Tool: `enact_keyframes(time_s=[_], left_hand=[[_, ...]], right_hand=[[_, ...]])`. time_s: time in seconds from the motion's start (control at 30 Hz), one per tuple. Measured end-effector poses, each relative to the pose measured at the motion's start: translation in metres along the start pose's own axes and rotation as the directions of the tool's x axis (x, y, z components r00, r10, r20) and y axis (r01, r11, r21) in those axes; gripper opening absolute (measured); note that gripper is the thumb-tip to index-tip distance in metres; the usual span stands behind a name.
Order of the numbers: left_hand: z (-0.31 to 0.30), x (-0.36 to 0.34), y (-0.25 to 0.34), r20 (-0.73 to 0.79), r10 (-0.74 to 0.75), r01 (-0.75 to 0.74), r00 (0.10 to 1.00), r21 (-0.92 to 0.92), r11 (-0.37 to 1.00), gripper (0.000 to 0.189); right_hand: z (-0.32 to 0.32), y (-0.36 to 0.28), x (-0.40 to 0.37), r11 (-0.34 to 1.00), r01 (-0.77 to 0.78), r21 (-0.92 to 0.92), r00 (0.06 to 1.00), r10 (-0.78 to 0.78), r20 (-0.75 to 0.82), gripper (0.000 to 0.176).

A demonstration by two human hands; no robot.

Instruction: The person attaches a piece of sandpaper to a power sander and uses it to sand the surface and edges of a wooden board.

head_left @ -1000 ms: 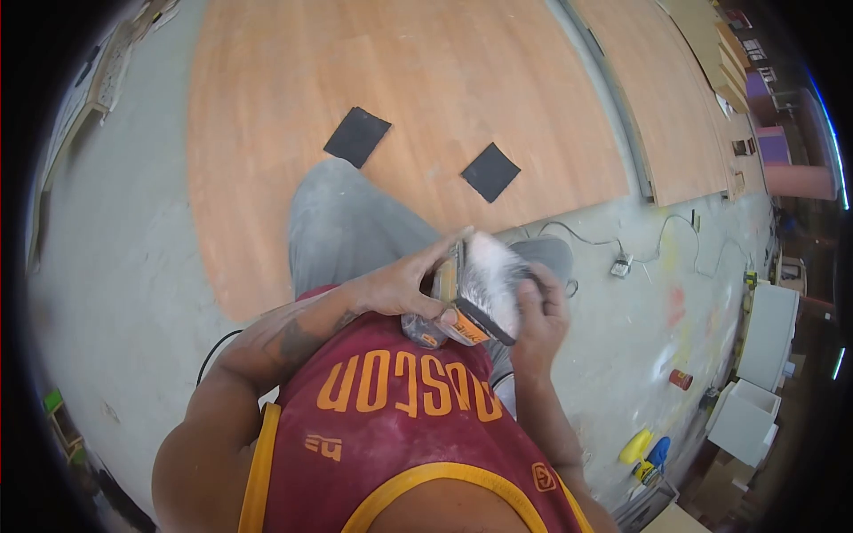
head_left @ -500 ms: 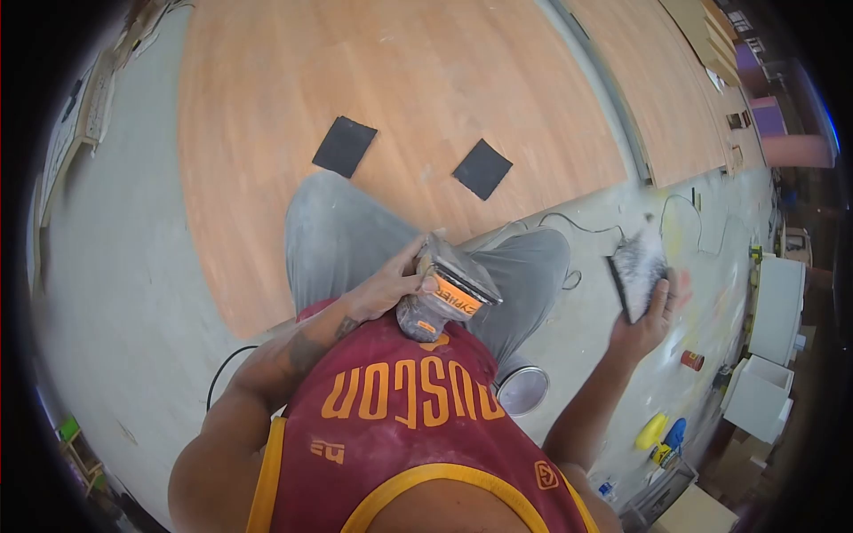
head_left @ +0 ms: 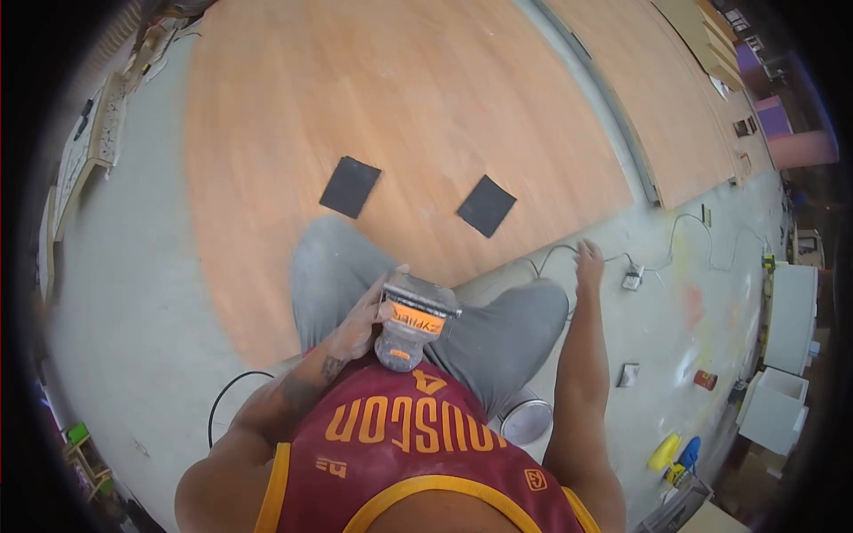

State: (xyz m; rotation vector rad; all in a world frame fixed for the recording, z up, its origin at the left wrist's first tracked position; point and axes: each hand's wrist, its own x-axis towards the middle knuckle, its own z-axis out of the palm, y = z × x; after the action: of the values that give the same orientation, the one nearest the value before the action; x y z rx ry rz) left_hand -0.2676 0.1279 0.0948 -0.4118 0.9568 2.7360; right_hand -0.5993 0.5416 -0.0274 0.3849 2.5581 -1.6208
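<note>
A dusty palm sander (head_left: 410,330) with an orange label sits in my left hand (head_left: 360,322), close to my lap. Its flat base faces up and away from me. My right hand (head_left: 588,263) reaches out beyond my right knee, fingers stretched, with nothing visible in it. Two dark square sheets, like sandpaper, lie on the wooden panel ahead: the left sheet (head_left: 350,186) by my left knee, the right sheet (head_left: 487,206) farther right. A small pale rectangular piece (head_left: 629,375) rests on the floor right of my forearm.
The large wooden panel (head_left: 267,98) fills the area ahead, with a second panel (head_left: 657,98) to its right. A cable leads to a white socket block (head_left: 633,278) on the floor. A round can (head_left: 526,421) stands by my right leg; a red-brown can (head_left: 705,380) lies farther right.
The dark-edged, white-faced flat piece has left my right hand, which has moved left and forward to near my knee. The sander has shifted slightly left; a pale piece now shows on the floor.
</note>
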Motion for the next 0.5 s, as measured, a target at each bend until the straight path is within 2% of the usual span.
enact_keyframes(time_s=[0.03,0.07,0.1,0.13,0.2,0.27,0.33,0.43,0.47,0.5], left_hand=[[-0.002,-0.002,0.007,0.006,0.044,-0.044,0.999,0.092,0.995,0.105],[-0.003,-0.007,0.013,0.001,0.042,-0.042,0.999,0.097,0.994,0.105],[-0.005,-0.014,0.019,-0.043,0.032,-0.028,0.999,0.096,0.995,0.106],[-0.006,-0.022,0.023,-0.088,0.021,-0.013,0.996,0.093,0.996,0.108],[-0.009,-0.032,0.028,-0.091,0.038,-0.033,0.995,0.057,0.998,0.108],[-0.015,-0.042,0.031,-0.122,0.043,-0.040,0.992,0.030,0.999,0.107],[-0.024,-0.046,0.031,-0.174,0.050,-0.041,0.983,0.056,0.998,0.104],[-0.024,-0.050,0.034,-0.177,0.080,-0.081,0.981,0.001,0.997,0.099],[-0.021,-0.048,0.038,-0.208,0.053,-0.052,0.977,0.008,0.999,0.096],[-0.018,-0.049,0.039,-0.244,0.018,-0.016,0.970,0.010,1.000,0.094]], right_hand=[[0.036,-0.029,0.008,0.984,0.094,-0.151,0.988,-0.073,0.138,0.034],[0.074,-0.059,0.000,0.996,0.064,-0.069,0.975,-0.048,0.218,0.036],[0.109,-0.051,0.016,0.984,0.074,-0.162,0.955,-0.023,0.295,0.037],[0.142,-0.044,0.020,0.974,0.014,-0.226,0.946,0.060,0.319,0.044],[0.206,-0.001,0.028,0.792,0.094,-0.603,0.919,0.165,0.359,0.052],[0.244,0.020,0.004,0.761,-0.036,-0.648,0.968,0.187,0.166,0.061],[0.262,0.046,0.019,0.762,-0.012,-0.648,0.965,0.178,0.192,0.060],[0.264,0.090,0.045,0.744,0.004,-0.669,0.959,0.188,0.214,0.058],[0.259,0.106,0.038,0.728,0.001,-0.686,0.952,0.210,0.224,0.057],[0.253,0.100,0.026,0.859,0.007,-0.512,0.918,0.197,0.345,0.044]])
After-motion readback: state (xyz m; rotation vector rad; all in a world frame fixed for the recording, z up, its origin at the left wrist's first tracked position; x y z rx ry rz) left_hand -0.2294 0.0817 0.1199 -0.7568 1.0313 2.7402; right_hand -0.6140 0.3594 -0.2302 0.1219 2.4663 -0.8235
